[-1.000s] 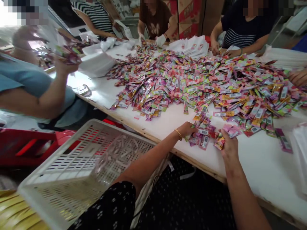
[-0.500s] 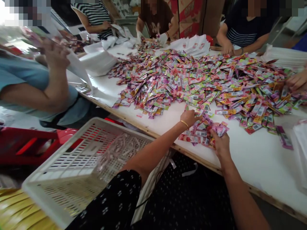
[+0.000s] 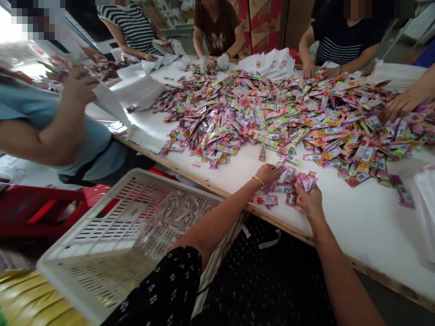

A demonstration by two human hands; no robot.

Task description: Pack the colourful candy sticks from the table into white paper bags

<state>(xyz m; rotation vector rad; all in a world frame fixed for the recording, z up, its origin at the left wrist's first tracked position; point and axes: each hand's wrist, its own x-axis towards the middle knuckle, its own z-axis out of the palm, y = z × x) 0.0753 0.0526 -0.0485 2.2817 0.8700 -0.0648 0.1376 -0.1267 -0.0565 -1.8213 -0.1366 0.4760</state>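
Note:
A big heap of small colourful sachets [image 3: 272, 113] covers the white table [image 3: 367, 222]. Near the table's front edge lies a small cluster of pulled-out sachets [image 3: 283, 188]. My left hand [image 3: 267, 173], with a gold bangle on the wrist, rests on the cluster's left side, fingers on the packets. My right hand [image 3: 307, 199] grips a fanned bunch of sachets [image 3: 306, 183] at the cluster's right side.
A white plastic crate [image 3: 112, 240] with clear wrappers inside stands tilted at my left. Several other people sit around the table with their hands in the heap. Stacks of white bags [image 3: 275, 63] lie at the far side and clear bags [image 3: 426, 199] at the right.
My hands drew the small cluster closer together and nearer the table's edge. The right hand gathered sachets into a bunch. The person at left lowered a white bag.

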